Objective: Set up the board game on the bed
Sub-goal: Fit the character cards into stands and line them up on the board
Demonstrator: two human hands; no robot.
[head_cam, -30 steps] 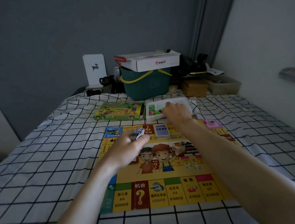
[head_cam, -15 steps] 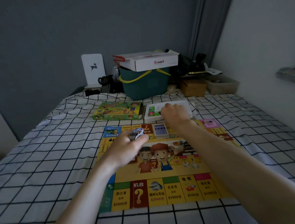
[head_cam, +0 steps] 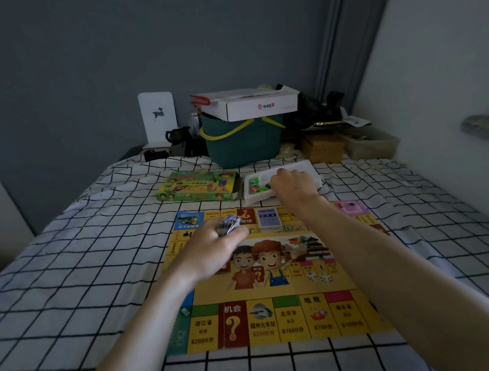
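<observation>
Game board [head_cam: 274,285] lies flat; left hand [head_cam: 213,246] grips cards [head_cam: 228,225], right hand's [head_cam: 291,184] grip in tray [head_cam: 309,168] unclear.

We see soft, matt checked cloth on the bed [head_cam: 70,287], a smooth printed paper game board [head_cam: 277,314], a glossy cardboard game box [head_cam: 198,186], a white plastic tray [head_cam: 300,167] and a smooth plastic basket [head_cam: 243,147].

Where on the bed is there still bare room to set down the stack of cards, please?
Bare sheet lies left of the game board, between it and the bed's left edge, and right of it toward the wall. The strip behind the board is crowded: the game box, the white tray under the right hand, then the green basket.
</observation>
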